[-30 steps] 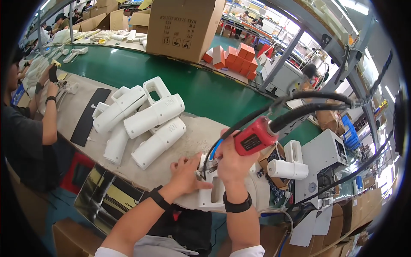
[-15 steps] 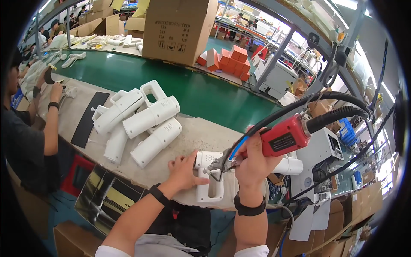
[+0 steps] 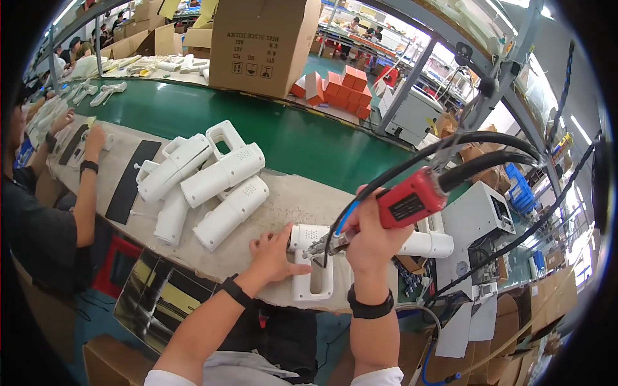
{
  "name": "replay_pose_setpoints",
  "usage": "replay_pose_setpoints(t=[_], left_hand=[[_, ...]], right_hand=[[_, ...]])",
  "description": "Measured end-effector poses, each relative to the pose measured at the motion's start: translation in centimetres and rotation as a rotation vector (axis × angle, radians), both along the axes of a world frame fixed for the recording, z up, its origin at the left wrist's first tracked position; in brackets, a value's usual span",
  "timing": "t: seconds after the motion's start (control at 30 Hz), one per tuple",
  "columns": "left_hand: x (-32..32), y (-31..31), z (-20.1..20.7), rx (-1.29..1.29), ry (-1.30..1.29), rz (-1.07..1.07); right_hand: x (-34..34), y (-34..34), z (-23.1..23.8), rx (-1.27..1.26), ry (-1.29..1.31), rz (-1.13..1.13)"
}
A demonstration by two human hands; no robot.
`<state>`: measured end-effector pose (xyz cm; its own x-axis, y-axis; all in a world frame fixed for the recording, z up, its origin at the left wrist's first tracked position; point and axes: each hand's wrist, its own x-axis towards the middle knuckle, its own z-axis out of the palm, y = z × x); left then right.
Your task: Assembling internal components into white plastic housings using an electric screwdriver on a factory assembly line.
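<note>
A white, smooth, hard-plastic housing with a perforated barrel end and a looped handle (image 3: 301,284) is laid on the beige-covered bench (image 3: 286,196), near its front edge and directly before the person. Its barrel end is turned away, its handle loop toward the body. The left hand (image 3: 273,257) is spread loosely against the housing's left side, its thumb laid over the handle. The right hand (image 3: 373,241) is wrapped firmly around a red, block-bodied tool with a metal nose (image 3: 412,198), to which thick black cables (image 3: 479,137) are attached. The nose is held over the housing; whether it is touched by the metal cannot be told, as the gap is hidden by the tool and a thin cable.

The housing may be judged light and stiff, a hollow shell that could be slid or turned easily and scratched by metal. It would best be taken by the handle loop, where fingers can be passed through, or steadied at the barrel's sides, since the rounded surface may be slippery. To the left, similar white plastic housings (image 3: 222,174) are heaped.
</note>
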<state>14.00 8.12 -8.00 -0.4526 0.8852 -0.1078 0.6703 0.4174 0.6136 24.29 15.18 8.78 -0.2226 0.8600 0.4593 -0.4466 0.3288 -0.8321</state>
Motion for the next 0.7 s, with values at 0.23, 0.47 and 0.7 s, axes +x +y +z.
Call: replay_pose_setpoints(t=[0.23,0.47,0.7], left_hand=[[0.1,0.0,0.5,0.007,0.004,-0.021],[3.6,-1.4,1.1,0.158,0.022,0.02],[2.0,1.5,0.2,0.173,0.184,0.084]], right_hand=[[-1.4,1.0,-2.8,0.059,-0.071,-0.006],[-1.7,2.0,-5.3,0.107,-0.17,-0.016],[3.6,0.1,2.2,0.021,0.092,-0.091]])
